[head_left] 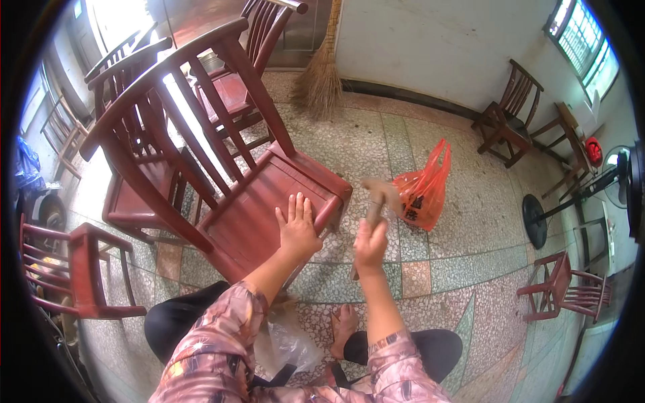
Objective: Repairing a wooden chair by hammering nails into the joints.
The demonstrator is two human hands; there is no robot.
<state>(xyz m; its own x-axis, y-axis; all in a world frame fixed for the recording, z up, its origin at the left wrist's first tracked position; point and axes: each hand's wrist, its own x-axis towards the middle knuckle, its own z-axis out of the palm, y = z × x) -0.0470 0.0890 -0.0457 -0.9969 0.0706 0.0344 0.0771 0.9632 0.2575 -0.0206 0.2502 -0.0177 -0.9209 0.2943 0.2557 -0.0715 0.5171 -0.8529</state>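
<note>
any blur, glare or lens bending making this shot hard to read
Head view: the hammer's head looks smeared, its handle less so in the right hand; the left hand on the chair seat reads fairly clear; glare whites out the upper-left opening; fisheye bending curves the floor lines, with black around the rim.

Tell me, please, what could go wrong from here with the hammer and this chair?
The left hand lies flat on the red chair, so a stray blow from the hammer might hit its fingers. If the right hand loses its grip, the hammer could fall on the bare foot.
</note>
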